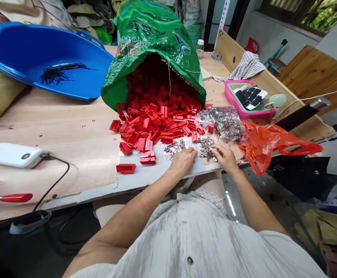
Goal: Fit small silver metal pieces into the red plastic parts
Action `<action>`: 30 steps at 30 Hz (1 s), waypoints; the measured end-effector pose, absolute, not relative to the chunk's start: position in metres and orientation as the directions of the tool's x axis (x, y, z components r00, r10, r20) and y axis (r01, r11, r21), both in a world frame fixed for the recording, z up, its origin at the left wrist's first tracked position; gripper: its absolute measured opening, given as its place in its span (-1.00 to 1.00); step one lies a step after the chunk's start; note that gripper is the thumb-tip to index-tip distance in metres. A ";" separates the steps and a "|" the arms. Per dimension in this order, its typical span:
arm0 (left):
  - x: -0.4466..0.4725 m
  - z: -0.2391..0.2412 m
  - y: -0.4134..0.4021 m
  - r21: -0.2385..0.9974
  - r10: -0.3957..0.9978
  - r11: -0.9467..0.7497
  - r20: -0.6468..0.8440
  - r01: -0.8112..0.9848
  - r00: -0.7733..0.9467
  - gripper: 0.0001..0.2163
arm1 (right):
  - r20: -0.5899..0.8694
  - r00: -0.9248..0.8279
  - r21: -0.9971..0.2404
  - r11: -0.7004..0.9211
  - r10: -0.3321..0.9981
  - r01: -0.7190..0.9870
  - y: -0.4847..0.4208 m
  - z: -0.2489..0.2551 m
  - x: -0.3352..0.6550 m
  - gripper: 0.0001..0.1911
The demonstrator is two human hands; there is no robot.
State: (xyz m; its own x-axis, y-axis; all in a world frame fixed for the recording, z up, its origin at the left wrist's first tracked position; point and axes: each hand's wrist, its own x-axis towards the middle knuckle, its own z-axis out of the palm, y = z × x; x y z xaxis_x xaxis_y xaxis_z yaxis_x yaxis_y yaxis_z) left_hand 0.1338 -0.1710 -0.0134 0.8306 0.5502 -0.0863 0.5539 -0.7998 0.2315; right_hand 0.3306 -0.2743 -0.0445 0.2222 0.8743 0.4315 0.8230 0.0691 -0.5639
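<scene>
My left hand (pixel 183 161) rests on the table edge with its fingers curled and pinched among small silver metal pieces (pixel 174 148). My right hand (pixel 225 155) lies just to its right, fingers bent down onto another small heap of the same metal pieces (pixel 205 146). What each hand pinches is too small to make out. A spill of red plastic parts (pixel 153 123) pours out of a green woven sack (pixel 153 42) lying on its side just beyond the hands. A bigger pile of silver pieces (pixel 224 121) sits past my right hand.
A blue plastic basin (pixel 41 54) stands at the back left. A white power bank (pixel 13 155) with a black cable and a red-handled tool (pixel 14 198) lie at the left. A pink basket (pixel 245 112) and an orange plastic bag (pixel 269 144) are on the right.
</scene>
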 end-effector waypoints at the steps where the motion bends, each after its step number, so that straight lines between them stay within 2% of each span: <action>1: 0.133 -0.014 -0.172 0.238 0.558 -0.793 -0.084 0.561 0.825 -0.71 | 0.412 0.213 -0.557 0.059 0.886 0.829 -0.277 -0.045 0.332 -0.78; 7: 0.148 -0.014 -0.180 0.291 0.535 -0.810 0.013 0.508 0.845 -0.71 | 0.325 0.155 -0.509 0.035 0.933 0.860 -0.277 -0.052 0.314 -0.72; 12: 0.155 -0.014 -0.181 0.273 0.556 -0.793 -0.044 0.545 0.830 -0.80 | 0.353 0.152 -0.530 0.064 0.923 0.846 -0.270 -0.053 0.319 -0.82; 19: 0.137 -0.020 -0.178 0.269 0.604 -0.768 0.006 0.581 0.797 -0.85 | 0.363 0.107 -0.519 0.106 0.926 0.848 -0.274 -0.051 0.331 -0.84; 22: 0.133 -0.020 -0.178 0.256 0.616 -0.766 0.030 0.590 0.787 -0.82 | 0.369 0.076 -0.508 0.132 0.926 0.851 -0.266 -0.052 0.329 -0.85; 26: 0.132 -0.021 -0.179 0.227 0.612 -0.777 0.055 0.587 0.789 -0.78 | 0.397 0.122 -0.462 0.083 0.909 0.883 -0.253 -0.050 0.330 -0.80; 30: 0.131 -0.026 -0.182 0.207 0.583 -0.804 0.091 0.558 0.807 -0.75 | 0.363 0.042 -0.432 0.129 0.931 0.892 -0.246 -0.045 0.328 -0.79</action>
State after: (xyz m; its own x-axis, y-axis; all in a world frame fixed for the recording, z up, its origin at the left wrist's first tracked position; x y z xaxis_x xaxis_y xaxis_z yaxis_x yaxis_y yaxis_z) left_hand 0.1314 -0.1822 -0.0262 0.8070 0.5835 0.0912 0.5577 -0.8037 0.2074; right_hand 0.3281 -0.2464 -0.0451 0.0415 0.9309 0.3628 0.8924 0.1288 -0.4324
